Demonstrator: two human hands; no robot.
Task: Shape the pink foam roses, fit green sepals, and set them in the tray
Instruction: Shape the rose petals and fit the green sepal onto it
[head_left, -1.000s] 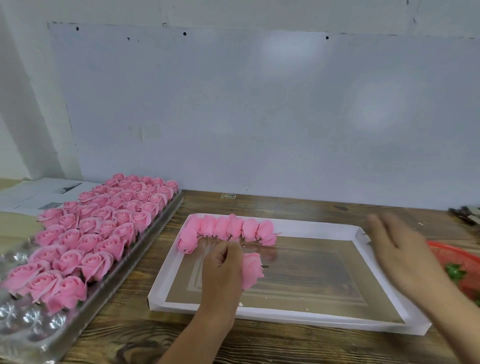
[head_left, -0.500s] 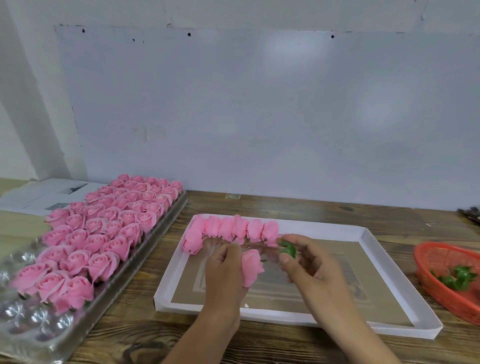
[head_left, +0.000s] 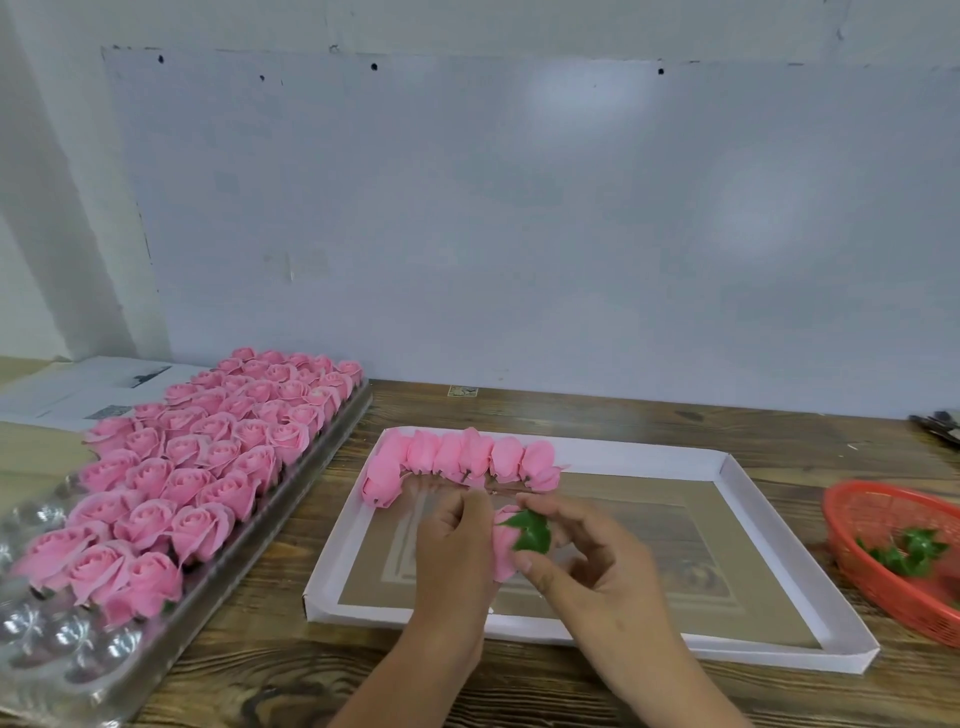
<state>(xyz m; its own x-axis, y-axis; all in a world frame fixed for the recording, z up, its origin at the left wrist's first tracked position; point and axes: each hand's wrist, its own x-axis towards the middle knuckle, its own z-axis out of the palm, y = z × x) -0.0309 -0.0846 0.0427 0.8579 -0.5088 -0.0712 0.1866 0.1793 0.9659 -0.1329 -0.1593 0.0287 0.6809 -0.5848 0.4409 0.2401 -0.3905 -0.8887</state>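
My left hand (head_left: 454, 551) grips a pink foam rose (head_left: 503, 548) over the white flat tray (head_left: 737, 483). My right hand (head_left: 587, 561) pinches a green sepal (head_left: 532, 532) and holds it against the base of that rose. A row of several finished pink roses (head_left: 462, 457) lies along the tray's far-left edge, just beyond my hands.
A clear plastic cell tray (head_left: 67, 644) packed with several pink roses (head_left: 208, 452) stands at the left. A red mesh basket (head_left: 883, 571) with green sepals (head_left: 909, 551) sits at the right. Papers (head_left: 78, 389) lie at the back left of the wooden table (head_left: 623, 410).
My right hand came from the red basket with a green sepal and brought it to the rose in my left hand. The left hand stayed nearly still.
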